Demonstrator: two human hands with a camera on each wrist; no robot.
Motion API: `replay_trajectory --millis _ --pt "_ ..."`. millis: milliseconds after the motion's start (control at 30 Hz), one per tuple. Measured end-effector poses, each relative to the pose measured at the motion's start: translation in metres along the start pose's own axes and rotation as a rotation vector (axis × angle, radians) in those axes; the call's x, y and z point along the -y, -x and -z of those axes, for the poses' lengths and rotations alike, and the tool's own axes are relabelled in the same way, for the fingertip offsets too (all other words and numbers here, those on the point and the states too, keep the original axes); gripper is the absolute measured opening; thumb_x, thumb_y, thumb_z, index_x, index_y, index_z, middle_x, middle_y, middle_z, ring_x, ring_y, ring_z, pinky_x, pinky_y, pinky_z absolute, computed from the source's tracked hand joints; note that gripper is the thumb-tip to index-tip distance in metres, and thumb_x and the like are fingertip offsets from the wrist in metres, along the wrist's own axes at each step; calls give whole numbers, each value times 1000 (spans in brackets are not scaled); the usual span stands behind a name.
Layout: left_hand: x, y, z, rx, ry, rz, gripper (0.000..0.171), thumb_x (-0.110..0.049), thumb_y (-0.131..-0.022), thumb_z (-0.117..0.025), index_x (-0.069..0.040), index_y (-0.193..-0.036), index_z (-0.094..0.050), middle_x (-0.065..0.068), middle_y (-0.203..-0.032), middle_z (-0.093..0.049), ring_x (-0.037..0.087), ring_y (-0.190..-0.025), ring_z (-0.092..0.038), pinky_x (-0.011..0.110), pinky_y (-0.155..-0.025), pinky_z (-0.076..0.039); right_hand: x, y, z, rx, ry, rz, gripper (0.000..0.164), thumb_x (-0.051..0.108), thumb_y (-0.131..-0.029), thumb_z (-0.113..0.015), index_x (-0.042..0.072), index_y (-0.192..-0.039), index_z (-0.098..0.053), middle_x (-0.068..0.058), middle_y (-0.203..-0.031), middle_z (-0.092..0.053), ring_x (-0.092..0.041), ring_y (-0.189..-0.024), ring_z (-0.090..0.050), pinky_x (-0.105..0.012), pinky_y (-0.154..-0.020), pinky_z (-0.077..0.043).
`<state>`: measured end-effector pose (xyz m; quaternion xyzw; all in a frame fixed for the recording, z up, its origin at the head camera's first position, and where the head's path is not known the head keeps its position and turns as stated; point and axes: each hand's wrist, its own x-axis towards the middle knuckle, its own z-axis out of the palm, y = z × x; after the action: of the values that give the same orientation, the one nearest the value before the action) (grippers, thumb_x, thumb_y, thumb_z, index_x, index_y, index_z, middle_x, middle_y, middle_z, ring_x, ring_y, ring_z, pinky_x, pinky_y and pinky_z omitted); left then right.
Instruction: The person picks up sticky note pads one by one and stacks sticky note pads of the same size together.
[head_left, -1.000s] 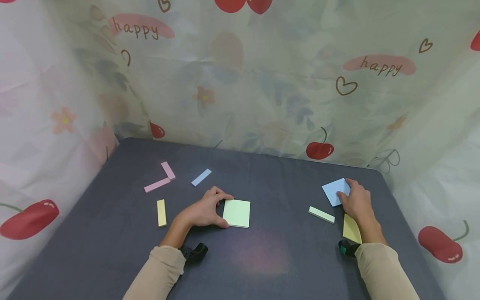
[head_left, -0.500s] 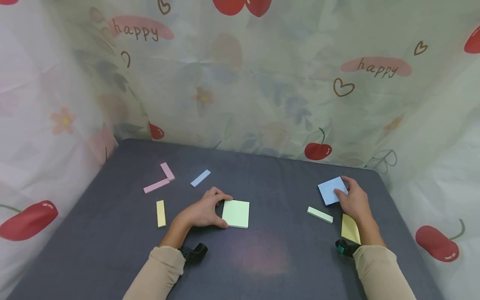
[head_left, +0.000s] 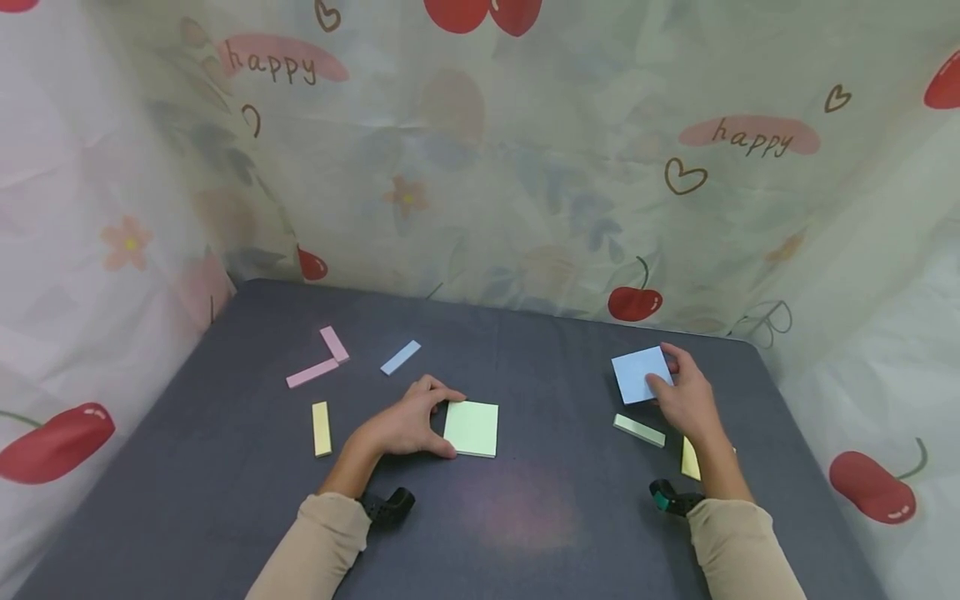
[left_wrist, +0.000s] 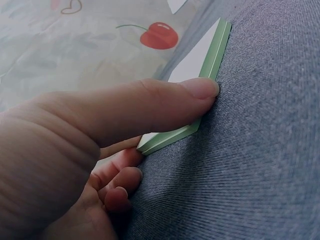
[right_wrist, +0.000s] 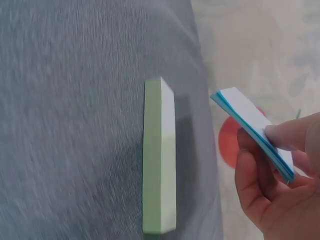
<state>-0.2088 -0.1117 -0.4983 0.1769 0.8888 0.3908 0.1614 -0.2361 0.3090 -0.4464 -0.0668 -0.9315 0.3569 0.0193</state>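
Observation:
My left hand [head_left: 411, 419] grips a square pad of light green sticky notes [head_left: 472, 429] by its left side, thumb at the near edge and a finger at the far edge. In the left wrist view the green pad [left_wrist: 212, 52] lies on the cloth, with the thumb against its layered edge. My right hand [head_left: 686, 398] pinches a square blue sticky note pad [head_left: 636, 371] between thumb on top and fingers beneath. The right wrist view shows that blue pad [right_wrist: 250, 117] tilted and raised off the table. Below it lies a narrow green sticky note strip [right_wrist: 160, 160].
Partly hidden under my right wrist is a yellow pad [head_left: 690, 460]. On the left lie two pink strips [head_left: 313, 372], a blue strip [head_left: 401, 357] and a yellow strip [head_left: 322, 429]. A patterned curtain [head_left: 510, 208] surrounds the dark cloth-covered table [head_left: 525, 533].
My right hand has lifted the blue pad and carried it leftward, toward the narrow green strip. The left hand stays on the green pad.

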Motion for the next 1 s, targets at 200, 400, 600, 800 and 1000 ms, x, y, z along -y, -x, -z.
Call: replay_trajectory --millis 200,400,600,800,1000 --pt "0 1 0 10 27 -8 79 -24 -74 -93 -20 -144 -57 5 -133 -45 21 -117 -43 43 -97 -44 7 7 -10 26 -52 16 67 15 -103 -57 5 -160 -25 -28 -132 -52 -31 -95 -68 -35 -75 -61" --pt "0 2 0 10 29 -16 79 -25 -74 -93 -20 -144 -57 5 -133 -45 21 -115 -43 42 -95 -44 19 14 -14 41 -72 32 68 19 -103 -59 8 -161 -25 -27 -133 -53 -34 -102 -66 -30 -76 -58" --pt "0 2 1 12 26 -25 79 -25 -74 -92 -19 -144 -57 6 -134 -45 20 -114 -43 41 -94 -44 35 23 -16 40 -90 51 68 19 -102 -60 11 -161 -26 -25 -131 -54 -33 -101 -65 -26 -76 -51" --pt "0 1 1 10 20 -26 79 -25 -74 -93 -20 -144 -57 5 -133 -45 20 -115 -43 41 -95 -43 48 28 -22 66 -156 54 70 19 -102 -62 17 -162 -27 -22 -128 -55 -29 -94 -66 -26 -78 -51" --pt "-1 1 1 8 20 -25 79 -25 -74 -93 -20 -144 -58 5 -133 -45 20 -115 -43 41 -95 -44 57 31 -31 76 -203 61 67 17 -101 -63 16 -160 -31 -21 -123 -57 -24 -88 -67 -29 -81 -53"
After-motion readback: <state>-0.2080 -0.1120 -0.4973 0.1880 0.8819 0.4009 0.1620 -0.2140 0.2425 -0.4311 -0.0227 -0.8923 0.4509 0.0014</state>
